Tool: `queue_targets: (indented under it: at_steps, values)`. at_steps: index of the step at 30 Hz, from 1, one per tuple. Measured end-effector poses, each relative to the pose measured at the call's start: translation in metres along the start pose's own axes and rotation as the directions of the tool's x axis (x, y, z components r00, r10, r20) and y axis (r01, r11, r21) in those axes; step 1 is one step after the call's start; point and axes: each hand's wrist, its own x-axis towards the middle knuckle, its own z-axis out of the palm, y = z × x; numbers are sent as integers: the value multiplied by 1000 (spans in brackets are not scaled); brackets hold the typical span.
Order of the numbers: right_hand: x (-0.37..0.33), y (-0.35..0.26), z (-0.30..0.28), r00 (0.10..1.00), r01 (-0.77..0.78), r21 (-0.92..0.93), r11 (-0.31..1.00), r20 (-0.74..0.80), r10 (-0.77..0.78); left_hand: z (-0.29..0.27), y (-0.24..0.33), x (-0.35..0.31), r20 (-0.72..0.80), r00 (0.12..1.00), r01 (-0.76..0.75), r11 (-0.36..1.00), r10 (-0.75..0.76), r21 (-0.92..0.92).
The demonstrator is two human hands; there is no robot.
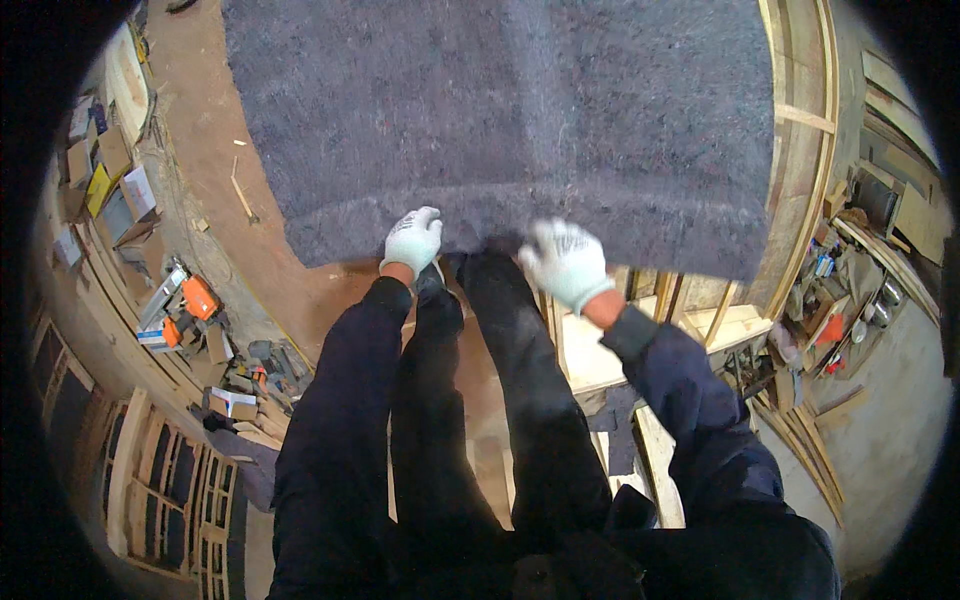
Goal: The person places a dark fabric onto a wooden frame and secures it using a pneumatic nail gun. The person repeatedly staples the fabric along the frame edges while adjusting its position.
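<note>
Both gloved hands, the left hand (pixel 413 240) and the right hand (pixel 563 262), are clenched on the near edge of a grey felt sheet (pixel 500 120) spread over a wooden frame (pixel 800 150). The felt looks soft, floppy and fairly light, so it is probably best held along that edge with the 2 hands apart.

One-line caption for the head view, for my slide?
Both gloved hands, left and right, grip the near edge of a grey felt sheet over a wooden frame.

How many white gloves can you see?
2. The left hand's glove and the right hand's glove both sit on the near edge of the big grey felt sheet. None seem hidden.
</note>
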Motion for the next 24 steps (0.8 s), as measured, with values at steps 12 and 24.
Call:
queue_targets:
  at_steps: [12, 24]
  values:
    - [30, 42, 68, 934, -351, -83, 933, 36, 355, 59, -34, -95, -80, 991, -118, 973, 104, -196]
    - [-193, -6, 94, 901, -221, -103, 970, 359, 244, 78, -38, -107, -183, 977, -106, 993, 113, 48]
